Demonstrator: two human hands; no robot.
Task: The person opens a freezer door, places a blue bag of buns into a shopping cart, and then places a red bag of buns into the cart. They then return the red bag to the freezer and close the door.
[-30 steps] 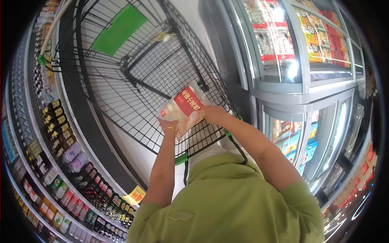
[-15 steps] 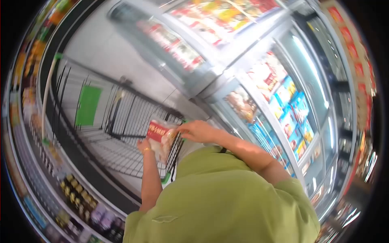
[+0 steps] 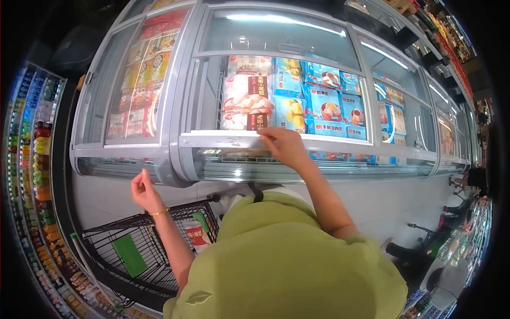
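My right hand [image 3: 287, 149] rests at the white front edge of the freezer's sliding glass lid [image 3: 228, 140], fingers bent, holding no item. Under the glass lie red-and-white bun packages [image 3: 247, 101] and blue packages [image 3: 326, 103]. My left hand [image 3: 146, 192] hangs in the air above the shopping cart [image 3: 159, 226], left of the freezer's front corner, its fingers partly curled and nothing held. Inside the cart, a red-and-white package [image 3: 196, 235] sits near my body.
Another freezer section [image 3: 143, 80] adjoins on the left. Stocked shelves [image 3: 42, 175] line the far left. At the lower right stand a person in dark clothing [image 3: 409, 258] and more shelves [image 3: 481, 244].
The view has turned toward the freezer. The package that was at my hands is now in the cart, and my left hand is off it. My right hand has moved to the lid's edge.
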